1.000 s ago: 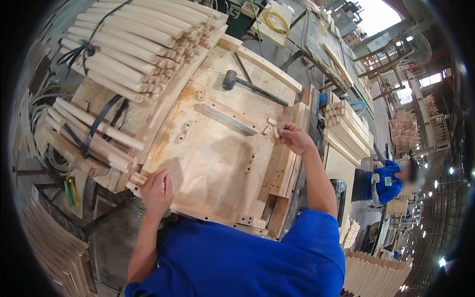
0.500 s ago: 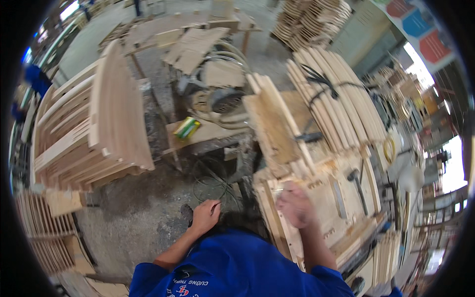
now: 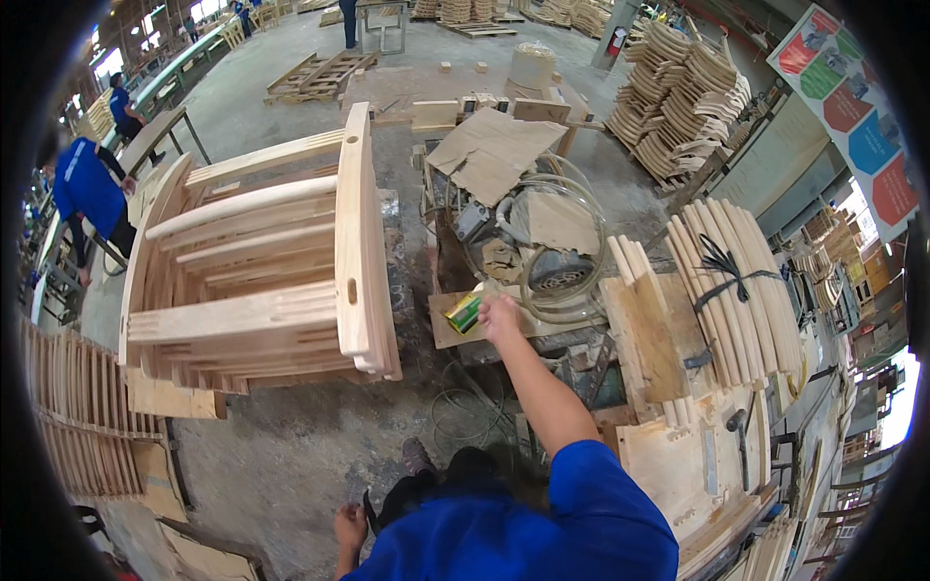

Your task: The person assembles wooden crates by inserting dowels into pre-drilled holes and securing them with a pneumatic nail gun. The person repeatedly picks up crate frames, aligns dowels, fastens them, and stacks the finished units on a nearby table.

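One green-and-yellow can [image 3: 464,313] lies on a wooden board [image 3: 448,329] beside coiled clear hose [image 3: 562,281]; the right hand [image 3: 501,315] touches it, fingers curled, grasp unclear. The left hand [image 3: 351,528] hangs low, loosely open. One stack of slatted chair frames [image 3: 262,271] stands left; two strapped bundles of curved slats [image 3: 727,290] lie right.

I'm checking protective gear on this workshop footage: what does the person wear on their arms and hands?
A bright blue short-sleeved shirt; the right sleeve ends above the elbow, leaving the forearm bare. Both the right hand and the left hand are bare: no gloves, and no watch or bands that I can make out.
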The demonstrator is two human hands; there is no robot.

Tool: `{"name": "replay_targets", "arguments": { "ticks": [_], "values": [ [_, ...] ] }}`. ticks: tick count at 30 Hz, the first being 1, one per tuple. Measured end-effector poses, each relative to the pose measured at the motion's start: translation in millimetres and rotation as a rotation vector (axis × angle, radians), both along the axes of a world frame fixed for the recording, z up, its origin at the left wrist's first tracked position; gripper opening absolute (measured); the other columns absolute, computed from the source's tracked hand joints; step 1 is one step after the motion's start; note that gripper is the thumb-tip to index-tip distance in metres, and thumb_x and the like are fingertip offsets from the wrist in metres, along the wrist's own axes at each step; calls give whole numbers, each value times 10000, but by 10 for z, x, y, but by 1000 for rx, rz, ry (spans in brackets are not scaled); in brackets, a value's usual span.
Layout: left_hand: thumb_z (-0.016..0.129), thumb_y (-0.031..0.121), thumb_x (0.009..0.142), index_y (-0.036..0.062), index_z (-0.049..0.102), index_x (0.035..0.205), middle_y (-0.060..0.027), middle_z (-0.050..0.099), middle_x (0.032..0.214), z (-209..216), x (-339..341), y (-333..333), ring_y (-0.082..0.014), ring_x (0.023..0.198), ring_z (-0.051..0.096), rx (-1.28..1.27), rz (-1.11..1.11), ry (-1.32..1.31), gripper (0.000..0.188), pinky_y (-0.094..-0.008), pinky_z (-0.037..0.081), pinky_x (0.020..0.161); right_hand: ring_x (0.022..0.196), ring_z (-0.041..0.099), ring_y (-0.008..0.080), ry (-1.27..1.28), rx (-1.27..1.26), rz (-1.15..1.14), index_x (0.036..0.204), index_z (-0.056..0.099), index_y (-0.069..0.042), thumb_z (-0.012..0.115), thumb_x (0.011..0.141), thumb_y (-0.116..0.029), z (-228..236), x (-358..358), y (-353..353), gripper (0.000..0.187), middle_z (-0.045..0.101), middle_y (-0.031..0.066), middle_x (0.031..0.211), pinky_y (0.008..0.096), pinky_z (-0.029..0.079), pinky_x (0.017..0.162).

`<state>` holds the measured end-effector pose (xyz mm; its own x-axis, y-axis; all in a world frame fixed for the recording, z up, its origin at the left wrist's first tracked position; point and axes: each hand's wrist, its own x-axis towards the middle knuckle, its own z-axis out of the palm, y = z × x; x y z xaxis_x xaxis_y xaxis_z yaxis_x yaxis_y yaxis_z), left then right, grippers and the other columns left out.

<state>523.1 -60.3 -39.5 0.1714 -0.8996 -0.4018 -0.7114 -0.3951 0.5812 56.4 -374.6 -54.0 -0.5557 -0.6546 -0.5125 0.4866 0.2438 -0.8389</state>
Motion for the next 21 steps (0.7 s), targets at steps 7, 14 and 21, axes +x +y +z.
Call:
{"name": "replay_targets", "arguments": {
  "ticks": [7,14,21],
  "values": [
    [611,436,1086,42,796,1220,-230,765,1254,22,548,280,-423,1178,706,189,-35,-124,455,-495,520,1080,976,740,424,1540,143,354,1129,804,-136,666,968,-179,75,-341,-919,216,732,207,969,533,594,831],
    [432,655,1068,173,744,1342,-249,751,1275,167,258,137,-388,1273,691,651,-137,-112,636,-471,424,1192,922,787,390,1890,365,692,953,791,-67,701,910,-124,-83,-717,-1517,115,758,195,1061,515,636,772],
    [601,393,1005,69,804,1142,-258,778,1037,-32,176,-330,-448,1028,759,417,49,-45,406,-536,582,890,1029,800,335,1809,755,903,1056,836,-77,628,1015,-135,-214,-741,-1396,220,773,188,1188,439,659,852]
  ]
}}
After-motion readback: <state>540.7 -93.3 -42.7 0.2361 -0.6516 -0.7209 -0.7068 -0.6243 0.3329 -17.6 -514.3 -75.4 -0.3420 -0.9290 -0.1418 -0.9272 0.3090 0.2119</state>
